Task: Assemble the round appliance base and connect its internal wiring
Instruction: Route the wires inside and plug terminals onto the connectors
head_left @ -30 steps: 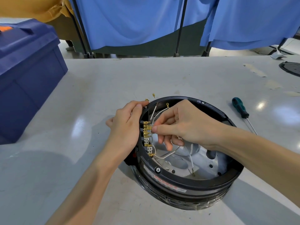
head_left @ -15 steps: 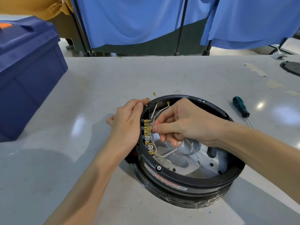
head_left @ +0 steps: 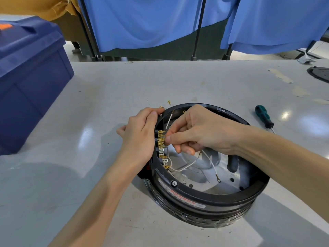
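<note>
1. Far left: blue box (head_left: 26, 82), hard matte plastic, parked on the grey table (head_left: 110, 90), well apart from the work.
2. Left hand (head_left: 140, 138) next, wrapped over the outside of the base (head_left: 210, 196) at its left wall, fingers curled on the rim. Bracing it, by the look of things. Base itself: mid-table, a bit right of centre, a round glossy black plastic ring with a ribbed lower band.
3. Loose brass bits (head_left: 168, 102) on the table just behind that hand. Tiny stamped metal.
4. Terminal row (head_left: 162, 147) on the inside of the left wall. Brass tabs up top, silvery ones lower, long axis running far-to-near along the wall, tabs sticking inward to the right.
5. Key bit: right hand (head_left: 201, 132) reaching in from the right, thumb and forefinger nipped together right against the upper brass tabs, other fingers tucked under. Seems to be pinching the end of a white wire (head_left: 169, 121) poking up past the knuckles. Connector itself hidden by the thumb, so can't swear to it. Tabs dead left of the fingertips, so probably a straight push leftward, left hand backing the wall from outside.
6. Two more thin wires (head_left: 185, 167) slack across the dull metal plate (head_left: 229, 186), stamped and holed, one ending in a free ring lug.
7. Screwdriver (head_left: 263, 116), green handle, lying right of the base, untouched.
8. Black disc (head_left: 320, 72), flat, at the far right edge.
</note>
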Tool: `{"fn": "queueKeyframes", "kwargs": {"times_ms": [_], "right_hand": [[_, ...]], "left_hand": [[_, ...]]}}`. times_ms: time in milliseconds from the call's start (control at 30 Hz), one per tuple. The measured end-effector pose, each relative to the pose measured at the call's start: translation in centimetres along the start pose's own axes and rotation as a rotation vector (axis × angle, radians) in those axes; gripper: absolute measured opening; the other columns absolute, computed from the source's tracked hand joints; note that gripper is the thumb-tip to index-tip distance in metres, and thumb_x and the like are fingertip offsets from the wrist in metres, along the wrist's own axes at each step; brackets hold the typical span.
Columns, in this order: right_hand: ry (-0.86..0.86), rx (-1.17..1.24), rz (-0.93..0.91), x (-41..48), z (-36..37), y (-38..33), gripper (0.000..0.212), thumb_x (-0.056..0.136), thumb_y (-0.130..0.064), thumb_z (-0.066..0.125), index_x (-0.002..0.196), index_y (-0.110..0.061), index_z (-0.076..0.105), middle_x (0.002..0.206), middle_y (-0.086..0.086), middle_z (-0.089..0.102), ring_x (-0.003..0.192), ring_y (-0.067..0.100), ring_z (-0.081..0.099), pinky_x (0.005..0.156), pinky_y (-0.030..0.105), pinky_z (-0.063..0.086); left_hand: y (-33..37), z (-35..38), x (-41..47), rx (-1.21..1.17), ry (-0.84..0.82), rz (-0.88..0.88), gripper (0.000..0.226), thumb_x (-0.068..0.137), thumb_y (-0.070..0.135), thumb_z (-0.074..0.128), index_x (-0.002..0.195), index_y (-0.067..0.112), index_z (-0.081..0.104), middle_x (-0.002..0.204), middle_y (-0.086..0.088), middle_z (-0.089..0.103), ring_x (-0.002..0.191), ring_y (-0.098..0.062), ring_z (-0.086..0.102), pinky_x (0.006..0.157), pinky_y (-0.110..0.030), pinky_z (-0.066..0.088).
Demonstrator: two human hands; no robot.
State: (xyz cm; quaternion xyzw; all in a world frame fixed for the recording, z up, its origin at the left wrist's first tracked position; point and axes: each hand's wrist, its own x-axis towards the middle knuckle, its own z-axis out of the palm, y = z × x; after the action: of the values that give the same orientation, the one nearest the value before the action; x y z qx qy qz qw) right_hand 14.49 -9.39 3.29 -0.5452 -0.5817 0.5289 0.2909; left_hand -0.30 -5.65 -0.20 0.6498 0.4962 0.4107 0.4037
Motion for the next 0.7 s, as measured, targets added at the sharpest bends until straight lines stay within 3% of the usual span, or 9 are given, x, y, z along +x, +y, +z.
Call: {"fn": "queueKeyframes", "kwargs": {"times_ms": [67, 200, 300, 367, 433, 500, 633, 700], "right_hand": [[-0.013, 0.003, 0.004, 0.2, 0.0, -0.2, 0.01, 0.087, 0.004, 0.065, 0.081, 0.011, 0.067, 0.059, 0.014, 0.061, 0.038, 0.008, 0.046, 0.037, 0.011, 0.031], [-0.038, -0.004, 0.002, 0.5, 0.2, -0.5, 0.012, 0.087, 0.007, 0.063, 0.076, 0.011, 0.065, 0.052, 0.009, 0.059, 0.036, 0.006, 0.043, 0.035, 0.011, 0.027], [-0.048, -0.003, 0.005, 0.6, 0.3, -0.6, 0.013, 0.087, 0.007, 0.063, 0.074, 0.009, 0.065, 0.052, 0.009, 0.059, 0.036, 0.006, 0.043, 0.034, 0.011, 0.027], [-0.055, 0.011, 0.016, 0.6, 0.2, -0.6, 0.011, 0.087, 0.006, 0.063, 0.076, 0.008, 0.065, 0.055, 0.012, 0.059, 0.036, 0.007, 0.045, 0.034, 0.012, 0.026], [-0.07, 0.02, 0.029, 0.6, 0.2, -0.6, 0.008, 0.088, 0.007, 0.063, 0.08, 0.008, 0.064, 0.06, 0.017, 0.06, 0.037, 0.009, 0.048, 0.033, 0.014, 0.027], [-0.067, 0.02, 0.037, 0.4, 0.1, -0.6, 0.007, 0.089, 0.006, 0.063, 0.081, 0.007, 0.063, 0.063, 0.02, 0.062, 0.038, 0.012, 0.054, 0.033, 0.015, 0.032], [-0.043, -0.014, 0.028, 0.0, 0.4, -0.5, 0.006, 0.089, 0.0, 0.066, 0.088, 0.005, 0.064, 0.063, 0.019, 0.065, 0.044, 0.021, 0.061, 0.038, 0.019, 0.044], [-0.05, -0.002, 0.048, -0.1, 0.4, -0.6, 0.007, 0.09, -0.001, 0.065, 0.091, 0.006, 0.063, 0.063, 0.019, 0.065, 0.045, 0.023, 0.061, 0.04, 0.02, 0.046]], "left_hand": [[0.1, 0.1, 0.0, 0.008, -0.001, -0.003, 0.032, 0.103, 0.021, 0.038, 0.1, 0.036, 0.067, 0.099, -0.013, 0.071, 0.105, -0.015, 0.057, 0.109, -0.045, 0.03], [0.3, 0.2, 0.0, 0.044, 0.015, 0.005, 0.033, 0.103, 0.02, 0.038, 0.1, 0.034, 0.067, 0.094, -0.008, 0.072, 0.099, -0.01, 0.058, 0.107, -0.045, 0.033], [0.3, 0.2, 0.0, 0.062, 0.002, 0.014, 0.032, 0.104, 0.021, 0.037, 0.099, 0.035, 0.065, 0.092, -0.01, 0.071, 0.092, 0.0, 0.056, 0.106, -0.045, 0.034], [0.1, 0.2, 0.1, 0.075, -0.014, 0.006, 0.032, 0.104, 0.024, 0.035, 0.097, 0.037, 0.063, 0.091, -0.011, 0.069, 0.099, 0.003, 0.052, 0.106, -0.043, 0.032], [-0.1, 0.1, 0.2, 0.048, -0.049, -0.018, 0.033, 0.104, 0.028, 0.034, 0.096, 0.038, 0.064, 0.096, -0.004, 0.069, 0.117, -0.013, 0.05, 0.108, -0.041, 0.03], [-0.2, -0.2, 0.4, -0.011, -0.096, -0.037, 0.032, 0.101, 0.038, 0.035, 0.098, 0.036, 0.067, 0.099, 0.008, 0.07, 0.12, -0.021, 0.052, 0.11, -0.043, 0.032], [-0.4, -1.3, 0.9, -0.128, -0.142, -0.055, 0.035, 0.103, 0.038, 0.039, 0.1, 0.029, 0.072, 0.099, 0.016, 0.073, 0.106, 0.002, 0.062, 0.111, -0.04, 0.036], [-0.9, -1.6, 1.1, -0.097, -0.131, -0.05, 0.036, 0.104, 0.035, 0.038, 0.096, 0.031, 0.073, 0.098, 0.018, 0.074, 0.103, 0.003, 0.064, 0.11, -0.039, 0.038]]}}
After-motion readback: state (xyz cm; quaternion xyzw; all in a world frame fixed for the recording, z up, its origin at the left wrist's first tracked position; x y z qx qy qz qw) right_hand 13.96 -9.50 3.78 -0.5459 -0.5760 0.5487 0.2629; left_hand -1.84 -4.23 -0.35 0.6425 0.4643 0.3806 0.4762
